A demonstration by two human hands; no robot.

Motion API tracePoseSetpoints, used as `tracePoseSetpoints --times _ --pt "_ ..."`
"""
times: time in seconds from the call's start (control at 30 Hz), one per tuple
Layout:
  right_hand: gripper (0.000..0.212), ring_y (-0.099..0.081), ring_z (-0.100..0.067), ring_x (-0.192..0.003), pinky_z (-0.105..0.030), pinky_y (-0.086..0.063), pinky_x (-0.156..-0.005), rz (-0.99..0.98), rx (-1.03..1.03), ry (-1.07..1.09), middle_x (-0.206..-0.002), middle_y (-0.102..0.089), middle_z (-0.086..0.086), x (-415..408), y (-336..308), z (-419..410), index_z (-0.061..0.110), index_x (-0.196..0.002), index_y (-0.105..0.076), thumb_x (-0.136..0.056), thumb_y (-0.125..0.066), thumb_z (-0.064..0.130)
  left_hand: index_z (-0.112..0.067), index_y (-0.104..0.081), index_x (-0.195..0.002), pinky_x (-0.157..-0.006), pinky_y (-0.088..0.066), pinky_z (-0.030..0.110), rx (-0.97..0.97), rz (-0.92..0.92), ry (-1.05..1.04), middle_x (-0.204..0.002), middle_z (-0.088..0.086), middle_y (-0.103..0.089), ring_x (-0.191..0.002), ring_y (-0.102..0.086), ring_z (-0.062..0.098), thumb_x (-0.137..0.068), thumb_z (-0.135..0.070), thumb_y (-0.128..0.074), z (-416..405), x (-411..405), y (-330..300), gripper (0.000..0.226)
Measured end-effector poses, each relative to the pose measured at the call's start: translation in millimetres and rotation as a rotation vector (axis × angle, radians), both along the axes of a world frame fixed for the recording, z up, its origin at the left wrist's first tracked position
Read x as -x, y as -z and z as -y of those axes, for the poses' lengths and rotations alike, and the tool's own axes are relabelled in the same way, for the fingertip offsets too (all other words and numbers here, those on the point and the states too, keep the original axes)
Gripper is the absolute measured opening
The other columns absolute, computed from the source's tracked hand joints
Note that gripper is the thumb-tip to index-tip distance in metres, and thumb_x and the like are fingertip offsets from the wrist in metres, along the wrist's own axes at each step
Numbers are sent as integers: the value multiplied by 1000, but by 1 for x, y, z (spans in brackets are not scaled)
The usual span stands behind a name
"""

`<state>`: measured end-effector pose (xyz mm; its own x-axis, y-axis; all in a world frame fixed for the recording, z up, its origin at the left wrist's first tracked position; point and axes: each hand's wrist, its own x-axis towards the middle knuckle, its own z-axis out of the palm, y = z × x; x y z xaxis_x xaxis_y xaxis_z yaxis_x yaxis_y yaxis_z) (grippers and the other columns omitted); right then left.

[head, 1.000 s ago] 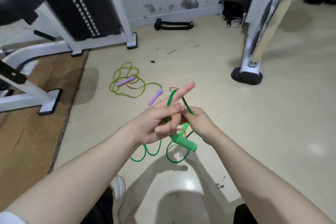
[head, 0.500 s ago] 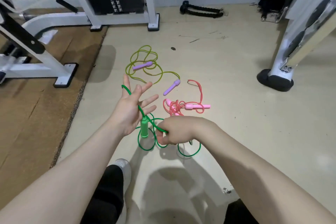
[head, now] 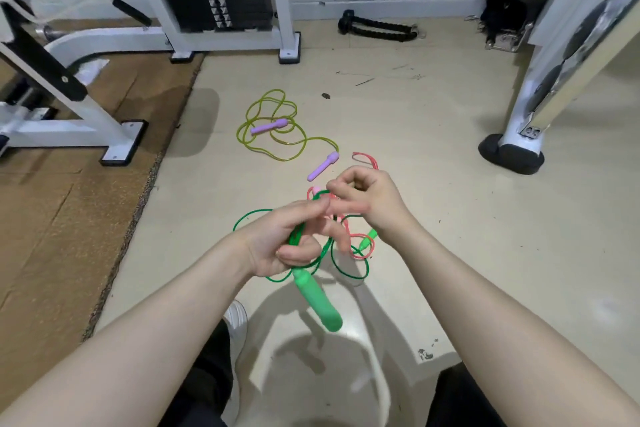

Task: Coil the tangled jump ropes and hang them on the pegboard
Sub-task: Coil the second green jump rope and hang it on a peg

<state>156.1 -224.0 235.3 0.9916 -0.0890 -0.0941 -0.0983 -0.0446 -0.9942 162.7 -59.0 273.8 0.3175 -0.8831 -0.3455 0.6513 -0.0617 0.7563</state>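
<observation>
nearest to the person, one green handle (head: 317,303) hangs below the left hand (head: 282,243), its long axis slanting down and toward the right. the left hand is closed on the green rope (head: 298,236), with its fingers curled around gathered loops. just past it, the right hand (head: 369,198) is bent into a loose fist; it seems to pinch a strand of the same rope near the left fingertips, but i cannot tell exactly. the second green handle (head: 367,240) lies under the right wrist on the floor (head: 450,218), mixed with the pink rope (head: 360,246). so the free rope runs to the right, nearer the right hand. farther, toward the machine, lies the yellow rope (head: 273,128).
</observation>
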Motion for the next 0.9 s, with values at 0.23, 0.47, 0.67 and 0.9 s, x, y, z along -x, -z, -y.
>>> tracePoseSetpoints --times 0.23,0.47,0.67,0.9 --pt "28 -39 -10 -29 -21 -33 -39 -297 452 -533 -60 -56 -4 42 15 -13 10 -81 -52 -99 -33 18 -37 -31 -139 -46 -51 13 86 70 -575 -122 10 -63 -67 -72 20 -67 -27 -76 -13 -14 -11 85" --pt "7 -43 -15 -48 -24 -37 -49 -82 334 -765 -54 -51 0 51 -51 -5 14 -89 -70 -88 -63 16 -28 -7 -150 -68 -57 31 -363 323 -613 -121 3 -61 -69 -71 18 -100 -30 -36 -18 -10 15 58" --pt "20 -42 -3 -50 -16 -33 -52 104 30 -95 -52 -52 11 21 -56 -2 15 -65 -59 -80 -69 7 -14 -61 -114 -38 -37 18 -266 187 40 -93 17 -72 -23 -19 5 -72 -84 -7 -9 26 -19 98" --pt "25 -54 -24 -48 -23 -44 -47 -250 329 -563 -64 -58 -1 51 -8 -21 14 -96 -59 -97 -40 30 -33 -35 -138 -69 -58 27 -127 285 -289 -109 1 -70 -59 -67 16 -84 -31 -59 -14 35 -22 59"
